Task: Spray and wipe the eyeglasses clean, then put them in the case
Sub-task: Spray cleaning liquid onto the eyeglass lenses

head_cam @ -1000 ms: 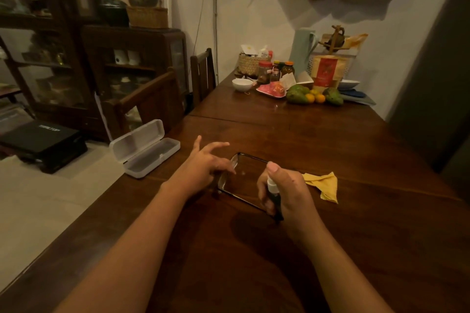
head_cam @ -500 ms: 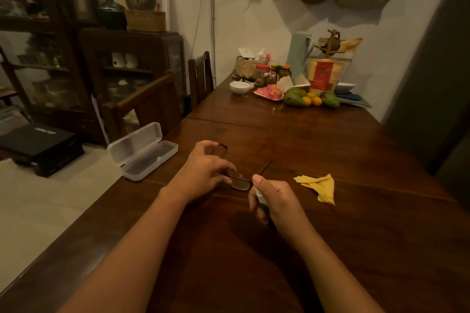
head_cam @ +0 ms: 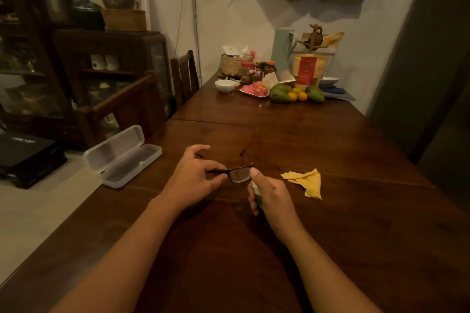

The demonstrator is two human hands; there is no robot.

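Note:
My left hand [head_cam: 193, 180] pinches the black-framed eyeglasses [head_cam: 239, 173] near the bridge and holds them upright just above the dark wooden table [head_cam: 356, 236]. One lens faces me and looks misty; the far temple arm sticks out behind it. My right hand [head_cam: 270, 194] is wrapped around a small spray bottle [head_cam: 257, 194] with a white top, its index finger raised on top, right beside the lens. The clear plastic glasses case [head_cam: 122, 156] lies open at the table's left edge. A crumpled yellow cloth [head_cam: 306, 181] lies to the right of my hands.
At the table's far end stand a white bowl [head_cam: 225, 84], a pink plate [head_cam: 254, 90], mangoes and oranges [head_cam: 295, 94], jars, a woven basket and a red packet. Two wooden chairs [head_cam: 127, 109] line the left side. A dark cabinet stands behind them.
My left hand closed on the glasses and raised them from lying flat to upright, lens facing me. My right hand moved the spray bottle up beside the lens.

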